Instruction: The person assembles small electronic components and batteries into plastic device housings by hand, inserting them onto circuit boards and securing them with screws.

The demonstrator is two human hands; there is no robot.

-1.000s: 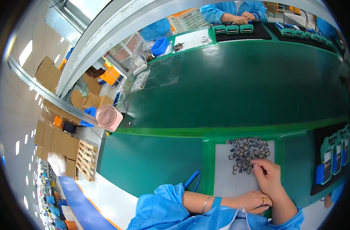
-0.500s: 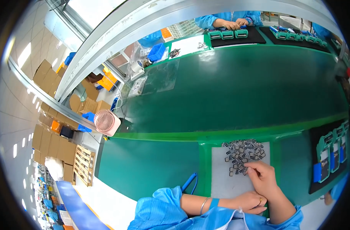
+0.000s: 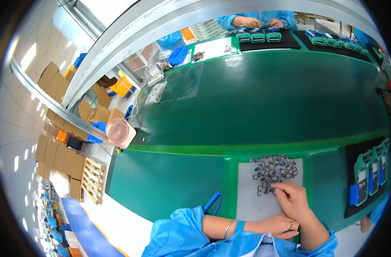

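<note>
Biggest thing here is the one green table (image 3: 264, 98), spreading ahead of the right hand (image 3: 291, 197) and out to both sides. Tons of green surface past that hand all the way to the far edge, another wide stretch left of it out to the left edge, and a narrower strip to its right before a black mat (image 3: 353, 211). That makes three black mats by my count: this one, plus two along the far edge, well ahead of the hand. One pale pad (image 3: 251, 210) sits under and just left of the hand, green tape along its sides. One pink fan (image 3: 121, 132) stands far off to the hand's left, by the left edge. Three green frames (image 3: 361, 180) are on the right mat. Two hands: the left hand (image 3: 279, 225) lies up against the right wrist, its fingertips tucked away, so can't tell how closed it is. The right one is half curled, thumb and index near each other; can't tell if they're pinching anything. One blue cord (image 3: 212, 202) is left of both. Smallest are the parts (image 3: 272, 169), dozens, too overlapped to count exactly, heaped on the pad right at and beyond the right fingertips.
</note>
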